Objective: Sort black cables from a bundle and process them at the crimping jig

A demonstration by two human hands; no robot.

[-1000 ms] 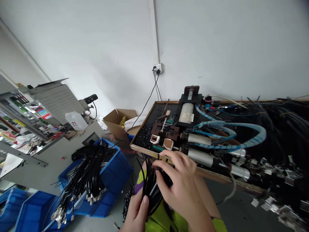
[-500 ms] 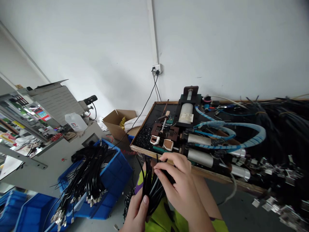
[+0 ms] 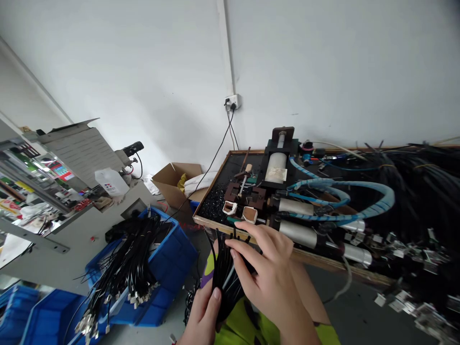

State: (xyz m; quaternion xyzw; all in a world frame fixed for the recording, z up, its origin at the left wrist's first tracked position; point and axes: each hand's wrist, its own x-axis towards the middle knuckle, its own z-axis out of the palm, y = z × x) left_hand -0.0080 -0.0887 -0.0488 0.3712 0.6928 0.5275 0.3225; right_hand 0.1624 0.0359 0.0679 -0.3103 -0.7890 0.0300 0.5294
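Note:
My left hand [image 3: 203, 311] is closed around a bundle of black cables [image 3: 224, 273] above my lap. Their cut ends point up toward the bench edge, and one grey strand shows among them. Over the right side of the bundle is my right hand [image 3: 268, 268], its index finger stretched out and its other fingertips at the upper cable ends. No cable is clearly gripped between those fingers. Just beyond the fingertips, a pneumatic fixture [image 3: 249, 196] with two pale-rimmed pads stands on the bench.
Blue hoses [image 3: 373, 191] loop beside metal cylinders [image 3: 296, 232] on the wooden-edged bench [image 3: 212, 223]. More black cables with metal connectors [image 3: 402, 302] lie at right. A blue bin [image 3: 172, 268] of cables stands at left, near a cardboard box [image 3: 172, 184] and a white jug [image 3: 111, 182].
My right hand's index and middle fingers have straightened and moved slightly up and left over the cable ends. My left hand keeps its hold on the bundle.

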